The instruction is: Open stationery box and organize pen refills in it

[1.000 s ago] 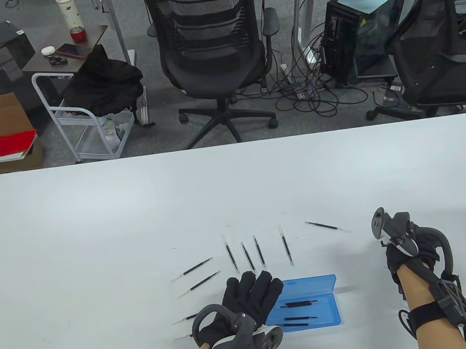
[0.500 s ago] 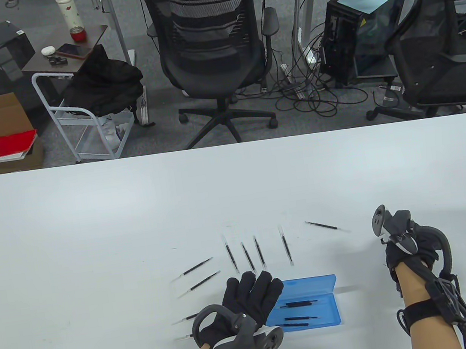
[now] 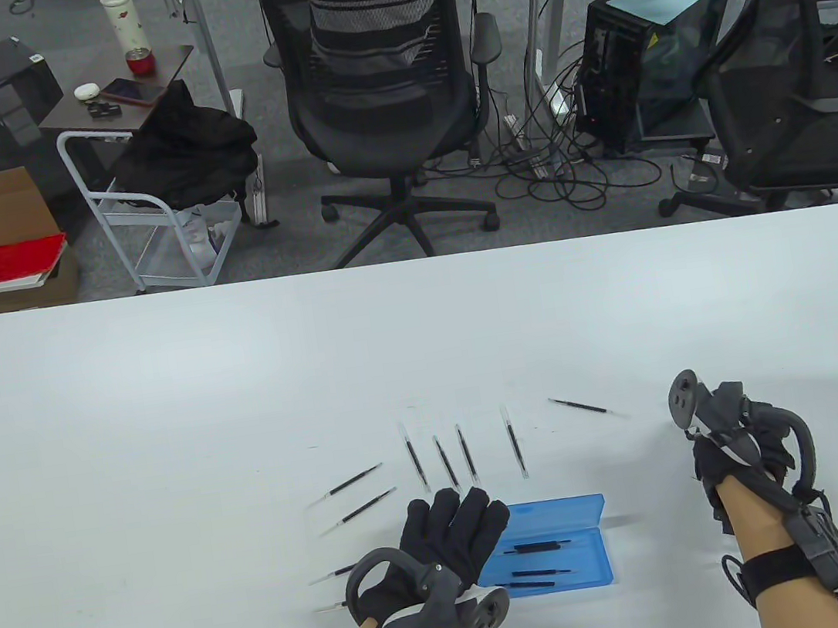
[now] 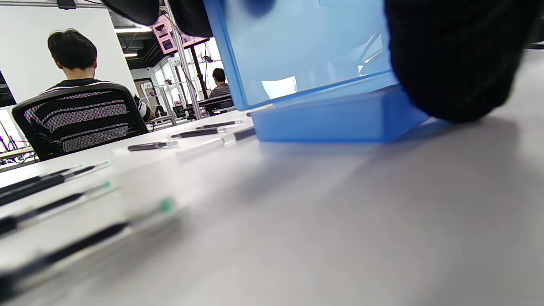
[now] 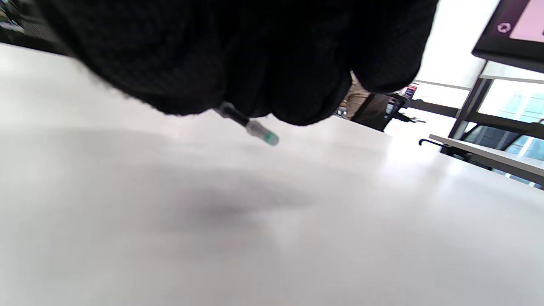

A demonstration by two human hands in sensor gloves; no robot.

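The blue stationery box [image 3: 579, 568] lies open near the front edge, its lid [image 4: 306, 46] standing up at the back. Three pen refills [image 3: 537, 546] lie inside it. My left hand [image 3: 450, 535] holds the box's left end, fingers [image 4: 144, 8] over the lid's top and thumb [image 4: 459, 63] on the near side. My right hand [image 3: 726, 446] hovers to the right of the box, fingers curled. It pinches a pen refill [image 5: 250, 125] whose green tip pokes out below the glove. Several loose refills [image 3: 467, 453] lie on the table behind the box.
More refills lie left of my left hand [image 3: 353, 481], and one lies alone at the right [image 3: 588, 407]. The white table [image 3: 167, 404] ends at a far edge with an office chair [image 3: 381, 101] behind it. A seated person [image 4: 74, 63] faces away.
My right wrist has turned slightly and the forearm drifted a little right. The left hand, the box and the refills have not moved.
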